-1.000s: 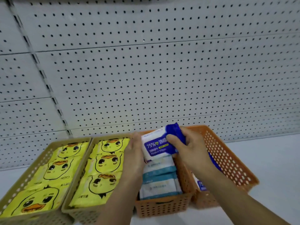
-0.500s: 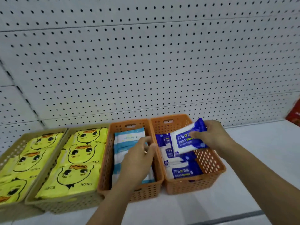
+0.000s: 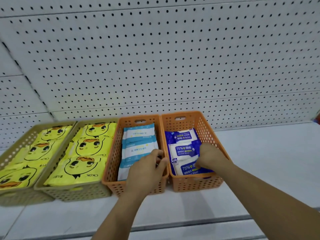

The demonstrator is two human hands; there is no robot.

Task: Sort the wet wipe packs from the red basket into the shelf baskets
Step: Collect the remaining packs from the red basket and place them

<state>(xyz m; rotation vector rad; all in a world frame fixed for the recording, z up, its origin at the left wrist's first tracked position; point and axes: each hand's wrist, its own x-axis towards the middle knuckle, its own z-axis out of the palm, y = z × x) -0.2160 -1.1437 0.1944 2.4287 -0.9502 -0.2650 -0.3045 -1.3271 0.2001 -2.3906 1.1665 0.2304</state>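
Two orange shelf baskets stand side by side. The left orange basket (image 3: 112,153) holds light blue and white wipe packs (image 3: 138,135). The right orange basket (image 3: 204,122) holds blue "75% Alcohol Wipes" packs. My right hand (image 3: 211,156) is down inside it, fingers closed on the right edge of the middle blue alcohol wipe pack (image 3: 182,150), which lies on the others. My left hand (image 3: 147,168) sits at the wall between the two baskets, fingers inside the left one and thumb over its rim. The red basket is out of view.
Two olive baskets (image 3: 57,189) full of yellow duck-print packs (image 3: 83,153) stand to the left. A white pegboard (image 3: 155,66) backs the shelf. White shelf surface (image 3: 268,161) extends to the right, where a red object (image 3: 317,118) shows at the frame's edge.
My right hand has carried the blue pack from over the left orange basket to the right one and lowered it in. My left hand has dropped onto the left basket's rim.
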